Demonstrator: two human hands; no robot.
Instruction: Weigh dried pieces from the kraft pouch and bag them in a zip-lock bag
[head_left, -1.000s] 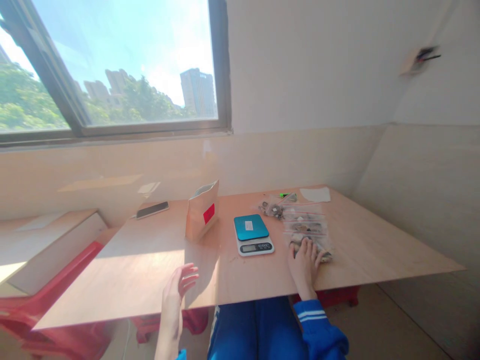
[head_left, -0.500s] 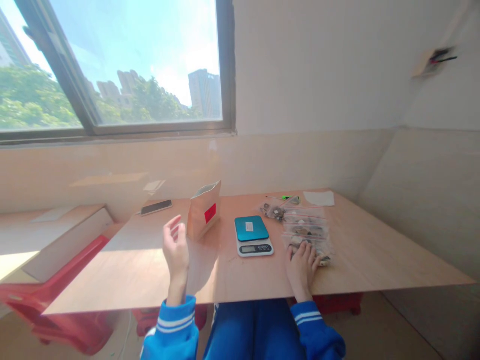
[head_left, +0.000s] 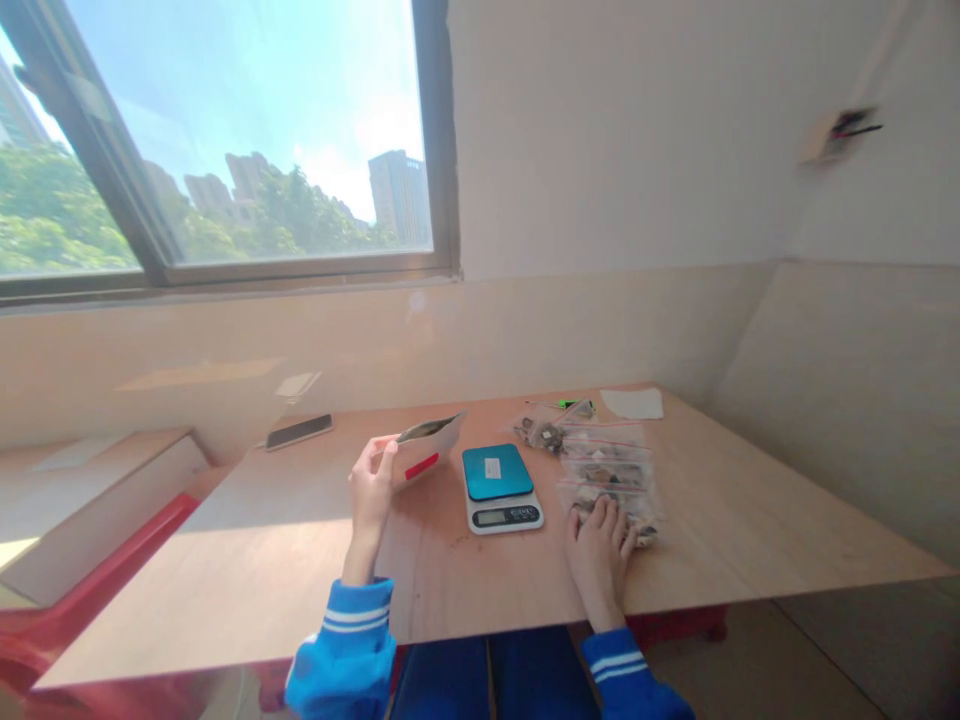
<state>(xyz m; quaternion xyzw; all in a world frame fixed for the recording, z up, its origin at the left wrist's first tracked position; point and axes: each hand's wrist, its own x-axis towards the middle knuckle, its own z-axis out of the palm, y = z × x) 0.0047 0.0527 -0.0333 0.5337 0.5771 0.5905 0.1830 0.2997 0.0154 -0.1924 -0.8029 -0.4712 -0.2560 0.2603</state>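
Observation:
A brown paper pouch [head_left: 429, 458] with a red label leans toward me on the left part of the table, its mouth open at the top. My left hand [head_left: 373, 482] pinches the pouch's near left edge between thumb and fingers. To its right lies a kitchen scale [head_left: 504, 512] with a blue top plate and a small white sticker. My right hand [head_left: 598, 550] lies with fingers spread on the nearest of several clear zip bags [head_left: 604, 470] holding dark and pale pieces. The contents under that hand are partly hidden.
A phone [head_left: 299, 432] lies near the table's back left. Behind the zip bags are a green-ended tool [head_left: 576, 406] and a white sheet [head_left: 632, 404]. A second table [head_left: 97, 500] and a red plastic chair [head_left: 112, 560] stand at left, below the window.
My left hand has moved from beside the paper pouch onto its edge, and the pouch now tilts toward me. My right hand stays on the zip bags. The view has shifted slightly.

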